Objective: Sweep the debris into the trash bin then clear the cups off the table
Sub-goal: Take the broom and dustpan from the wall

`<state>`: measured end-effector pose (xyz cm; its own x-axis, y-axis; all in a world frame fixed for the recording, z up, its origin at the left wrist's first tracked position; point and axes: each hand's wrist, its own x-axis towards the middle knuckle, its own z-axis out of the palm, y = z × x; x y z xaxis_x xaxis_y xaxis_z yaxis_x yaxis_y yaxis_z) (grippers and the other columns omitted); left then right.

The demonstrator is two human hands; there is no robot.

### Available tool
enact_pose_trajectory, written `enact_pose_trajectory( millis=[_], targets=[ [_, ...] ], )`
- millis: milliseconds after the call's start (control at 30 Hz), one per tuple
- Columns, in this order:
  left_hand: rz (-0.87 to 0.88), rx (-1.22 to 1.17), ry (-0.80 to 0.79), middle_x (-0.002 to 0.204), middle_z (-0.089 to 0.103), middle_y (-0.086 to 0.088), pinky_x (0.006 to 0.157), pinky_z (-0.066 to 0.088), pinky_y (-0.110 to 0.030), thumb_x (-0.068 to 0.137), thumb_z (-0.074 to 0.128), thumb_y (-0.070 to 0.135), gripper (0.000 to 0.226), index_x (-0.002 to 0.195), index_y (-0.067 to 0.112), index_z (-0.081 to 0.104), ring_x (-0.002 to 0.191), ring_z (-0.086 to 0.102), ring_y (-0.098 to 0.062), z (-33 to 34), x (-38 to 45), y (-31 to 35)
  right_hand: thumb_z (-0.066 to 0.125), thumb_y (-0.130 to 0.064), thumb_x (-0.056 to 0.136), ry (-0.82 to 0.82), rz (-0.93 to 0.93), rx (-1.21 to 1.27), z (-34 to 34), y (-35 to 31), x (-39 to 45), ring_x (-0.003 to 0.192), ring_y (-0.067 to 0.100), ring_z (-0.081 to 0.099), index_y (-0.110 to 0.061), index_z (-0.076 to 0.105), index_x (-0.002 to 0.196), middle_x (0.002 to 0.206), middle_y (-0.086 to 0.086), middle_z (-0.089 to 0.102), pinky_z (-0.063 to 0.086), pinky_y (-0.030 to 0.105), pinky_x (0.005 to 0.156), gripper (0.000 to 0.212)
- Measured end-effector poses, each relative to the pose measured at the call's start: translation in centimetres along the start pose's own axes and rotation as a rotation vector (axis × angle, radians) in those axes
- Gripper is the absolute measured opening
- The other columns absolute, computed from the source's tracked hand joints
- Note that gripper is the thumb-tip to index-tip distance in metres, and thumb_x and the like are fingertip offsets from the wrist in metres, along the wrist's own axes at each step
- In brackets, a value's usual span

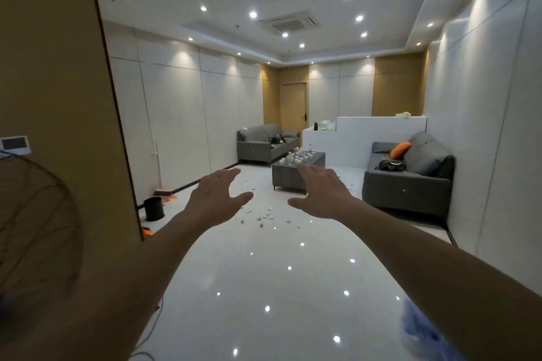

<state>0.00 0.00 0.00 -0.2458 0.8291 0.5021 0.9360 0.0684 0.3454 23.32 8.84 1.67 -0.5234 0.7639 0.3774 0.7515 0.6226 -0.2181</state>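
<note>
Small white bits of debris [265,216] lie scattered on the glossy white floor in the middle of the room. Beyond them stands a low grey table [289,176] with several white cups [296,156] on its top. A black trash bin [154,208] stands on the floor by the left wall. A broom [158,167] leans on that wall just behind it, with an orange dustpan [170,198] at its foot. My left hand [215,199] and my right hand [324,192] are stretched out in front of me, palms down, fingers spread, holding nothing.
A grey sofa [265,145] stands at the back and another grey sofa [410,173] with an orange cushion on the right. A white counter [366,132] sits behind the table. A wire fan guard [35,214] and a brown wall panel are close on my left. Something blue [419,328] lies low right.
</note>
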Motion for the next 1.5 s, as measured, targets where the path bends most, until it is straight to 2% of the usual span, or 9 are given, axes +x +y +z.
enact_pose_trajectory(
  millis=[333,467,600,933,1200,1500],
  targets=[
    [-0.054,0.144,-0.056,0.156,0.033,0.001,0.113,0.03,-0.045,0.088,0.057,0.058,0.072,0.15,0.03,0.032,0.143,0.027,-0.023,8.4,14.8,-1.7,0.068,-0.054,0.084,-0.06,-0.016,0.028,5.2,8.2,16.2,0.141,0.034,0.029,-0.025,0.023,0.155,0.155,0.008,0.036,0.035,0.048,0.11,0.088],
    [-0.073,0.16,-0.015,0.155,0.036,0.001,0.112,0.031,-0.043,0.088,0.057,0.059,0.071,0.149,0.03,0.034,0.142,0.029,-0.022,11.2,21.5,-2.7,0.069,-0.056,0.083,-0.04,-0.04,0.037,6.8,11.0,23.9,0.138,0.034,0.033,-0.026,0.025,0.154,0.152,0.009,0.04,0.036,0.049,0.108,0.088],
    [-0.099,0.185,-0.06,0.154,0.036,0.002,0.112,0.032,-0.046,0.087,0.055,0.06,0.069,0.147,0.034,0.035,0.141,0.028,-0.021,14.8,26.5,-6.1,0.068,-0.058,0.083,-0.078,-0.044,0.059,11.1,12.2,30.4,0.144,0.034,0.025,-0.027,0.021,0.156,0.159,0.006,0.031,0.031,0.049,0.112,0.091],
    [-0.23,0.155,-0.115,0.155,0.033,0.002,0.112,0.03,-0.045,0.086,0.057,0.059,0.067,0.146,0.035,0.037,0.142,0.026,-0.021,21.7,38.4,-23.1,0.066,-0.056,0.086,-0.186,-0.075,0.048,25.1,8.6,47.7,0.142,0.035,0.027,-0.026,0.019,0.156,0.157,0.007,0.033,0.03,0.046,0.112,0.09],
    [-0.308,0.1,-0.147,0.153,0.036,0.0,0.111,0.032,-0.039,0.088,0.06,0.053,0.068,0.147,0.029,0.038,0.14,0.029,-0.021,21.7,51.2,-37.9,0.066,-0.055,0.087,-0.227,-0.067,0.067,33.1,2.1,63.9,0.143,0.033,0.026,-0.027,0.019,0.156,0.158,0.005,0.031,0.031,0.045,0.112,0.088],
    [-0.307,0.084,-0.13,0.152,0.037,-0.001,0.11,0.03,-0.038,0.088,0.06,0.052,0.069,0.148,0.028,0.036,0.14,0.029,-0.022,27.2,63.9,-48.6,0.066,-0.055,0.086,-0.258,-0.055,0.097,42.7,1.2,80.2,0.142,0.032,0.029,-0.027,0.021,0.156,0.156,0.005,0.035,0.034,0.045,0.109,0.088]
  ],
)
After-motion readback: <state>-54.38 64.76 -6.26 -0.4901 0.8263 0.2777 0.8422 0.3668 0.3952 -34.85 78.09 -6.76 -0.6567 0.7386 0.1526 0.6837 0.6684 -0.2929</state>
